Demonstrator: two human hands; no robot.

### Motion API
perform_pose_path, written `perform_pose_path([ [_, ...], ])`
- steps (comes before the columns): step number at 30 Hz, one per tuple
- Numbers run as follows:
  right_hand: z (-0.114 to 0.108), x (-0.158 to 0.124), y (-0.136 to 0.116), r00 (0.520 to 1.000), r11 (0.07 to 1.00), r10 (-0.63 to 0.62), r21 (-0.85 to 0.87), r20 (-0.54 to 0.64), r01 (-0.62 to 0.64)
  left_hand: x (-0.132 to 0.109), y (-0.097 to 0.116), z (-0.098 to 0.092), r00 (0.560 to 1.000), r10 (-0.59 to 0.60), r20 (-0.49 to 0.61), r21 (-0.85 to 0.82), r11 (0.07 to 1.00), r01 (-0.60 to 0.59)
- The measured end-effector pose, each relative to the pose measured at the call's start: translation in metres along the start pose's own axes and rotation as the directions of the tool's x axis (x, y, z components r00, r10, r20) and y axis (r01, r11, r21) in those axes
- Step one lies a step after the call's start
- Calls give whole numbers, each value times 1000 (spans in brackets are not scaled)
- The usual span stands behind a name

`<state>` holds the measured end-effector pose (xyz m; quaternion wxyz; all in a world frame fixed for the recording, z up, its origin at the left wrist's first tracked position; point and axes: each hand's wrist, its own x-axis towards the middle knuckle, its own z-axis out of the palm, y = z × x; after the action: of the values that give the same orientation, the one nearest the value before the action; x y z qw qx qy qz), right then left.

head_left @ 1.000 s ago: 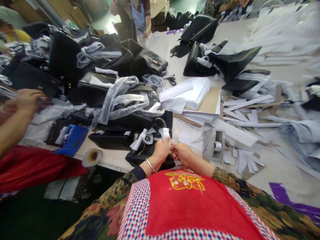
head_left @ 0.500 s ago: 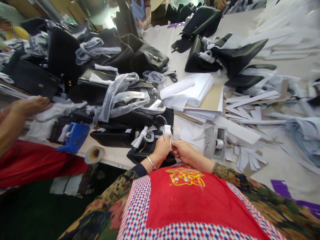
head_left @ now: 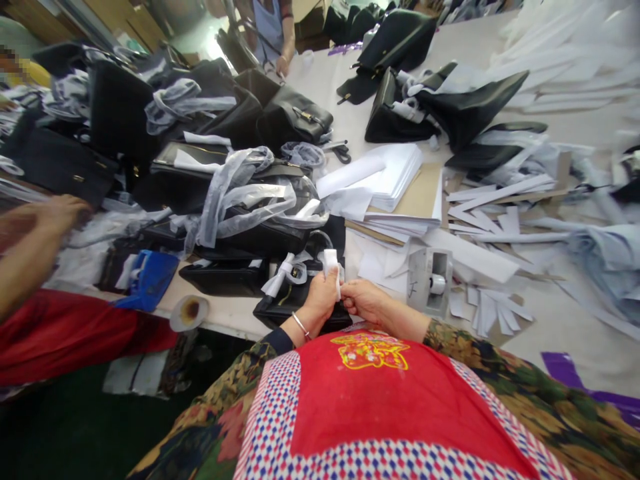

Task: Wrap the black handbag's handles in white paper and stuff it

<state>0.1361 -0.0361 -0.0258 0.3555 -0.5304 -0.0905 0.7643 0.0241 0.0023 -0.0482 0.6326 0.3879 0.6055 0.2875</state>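
Observation:
Low in the middle of the head view, a black handbag (head_left: 273, 310) lies at the table's near edge. My left hand (head_left: 321, 295), with a bangle at its wrist, is closed around a strip of white wrapping (head_left: 331, 260) that stands up above the bag's right end. Close beside it, my right hand (head_left: 364, 299) pinches the lower edge of the same wrapping. The fingertips of both hands almost meet. On the bag's left part rests a white wrapped, knotted piece (head_left: 287, 273). What lies inside the wrapping is hidden by my fingers.
Black bags with plastic-wrapped handles (head_left: 245, 193) pile up ahead and left. Paper stacks (head_left: 395, 177) and a grey tape dispenser (head_left: 430, 283) are to the right. A blue dispenser (head_left: 150, 277) and a roll (head_left: 189, 312) sit left. A co-worker's arm (head_left: 43, 233) reaches in.
My hands stay almost in place on the white wrapping. The co-worker's hand at left has shifted a little left, and the person at the back has lowered a hand toward the table.

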Motion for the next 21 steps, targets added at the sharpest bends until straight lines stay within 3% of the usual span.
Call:
perform_pose_path([
  [4, -15, -28, 6, 989, 928, -140, -352, -37, 118, -3, 5, 2, 998, -57, 24, -163, 985, 60],
  [7, -41, -58, 7, 946, 844, -302, -495, -117, 208, -4, 9, 2, 992, -110, 62, -262, 957, 123],
  [9, -71, -79, 4, 859, 805, -440, -539, -263, 247, -5, 11, 2, 990, -127, 55, -285, 949, 137],
  [11, -110, -98, 1, 710, 780, -548, -576, -443, 242, -4, 11, 3, 992, -121, 41, -294, 947, 128],
  [13, -151, -116, 2, 555, 779, -580, -605, -596, 165, -3, 12, 4, 993, -107, 38, -290, 950, 114],
  [14, -169, -123, 6, 508, 787, -569, -607, -647, 109, -2, 13, 4, 994, -105, 36, -285, 952, 111],
  [15, -184, -129, 11, 492, 801, -540, -596, -683, 52, -2, 13, 4, 993, -110, 33, -278, 954, 115],
  [17, -200, -134, 27, 538, 839, -442, -543, -718, -35, -2, 15, 5, 993, -117, 32, -263, 957, 121],
  [19, -200, -132, 45, 615, 887, -333, -459, -715, -53, -3, 16, 6, 994, -107, 33, -257, 960, 112],
  [21, -189, -126, 59, 655, 926, -281, -378, -702, -8, -5, 17, 6, 995, -87, 39, -259, 961, 94],
])
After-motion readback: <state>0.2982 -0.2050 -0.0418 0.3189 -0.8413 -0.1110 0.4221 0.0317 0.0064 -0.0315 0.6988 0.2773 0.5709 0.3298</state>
